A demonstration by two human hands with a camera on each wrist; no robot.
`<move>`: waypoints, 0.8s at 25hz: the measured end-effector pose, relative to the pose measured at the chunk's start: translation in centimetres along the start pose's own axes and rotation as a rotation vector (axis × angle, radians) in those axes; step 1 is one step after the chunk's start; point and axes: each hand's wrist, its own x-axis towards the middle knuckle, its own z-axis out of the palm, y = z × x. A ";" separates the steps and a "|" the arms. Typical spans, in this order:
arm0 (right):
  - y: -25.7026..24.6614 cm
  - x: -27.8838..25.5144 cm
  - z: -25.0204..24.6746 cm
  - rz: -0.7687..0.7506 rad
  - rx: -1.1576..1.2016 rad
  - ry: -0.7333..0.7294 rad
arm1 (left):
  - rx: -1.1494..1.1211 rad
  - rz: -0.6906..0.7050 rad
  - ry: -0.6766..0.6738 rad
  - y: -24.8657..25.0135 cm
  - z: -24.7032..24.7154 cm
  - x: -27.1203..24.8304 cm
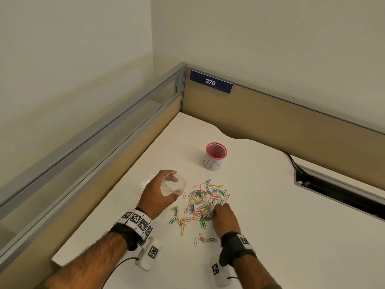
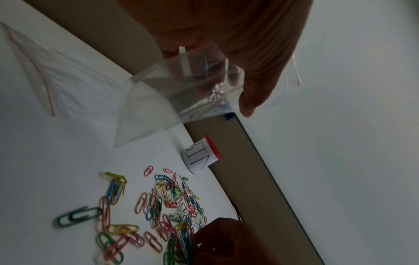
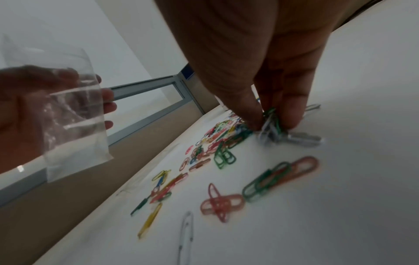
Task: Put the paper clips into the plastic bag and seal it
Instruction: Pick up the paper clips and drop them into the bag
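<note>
Head view: I log a white desk (image 1: 270,205) set in a partition corner, with a scatter of coloured wire paper clips (image 1: 200,203) lying loose on it, in front of me and between the two hands. The left hand (image 1: 158,192) holds a small clear plastic zip bag (image 1: 174,184) just above the desk, left of the pile; fingers and thumb curl round the bag's mouth and hold it spread into a rounded opening. Left wrist view confirms this: fingertips (image 2: 247,105) press the film from outside, and the bag's body hangs below them. I cannot tell for certain whether any clips are in it; the film looks empty. A second clear zip bag with a red seal line (image 2: 34,71) lies flat on the desk beyond the left hand.

The right hand (image 1: 226,220) is down on the near right edge of the pile. Right wrist view shows its thumb and fingers (image 3: 292,114) pinched on a small bunch of clips (image 3: 271,123), mostly green and pale ones, with the bunch touching the desk.

A red-rimmed cylindrical cup with a white paper wrap (image 1: 215,156) stands upright beyond the pile, well apart from both hands. A blue plate reading 376 (image 1: 210,81) is fixed on the partition.
</note>
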 end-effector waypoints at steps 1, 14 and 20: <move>-0.1 0.3 -0.1 0.004 0.026 -0.008 | 0.004 0.005 0.003 -0.1 0.0 0.0; -0.8 1.5 -1.1 -0.073 0.005 0.017 | 0.000 -0.025 -0.011 0.0 0.9 0.4; 0.2 1.4 -3.5 -0.060 0.186 0.039 | 0.005 -0.050 -0.026 -0.4 1.4 0.7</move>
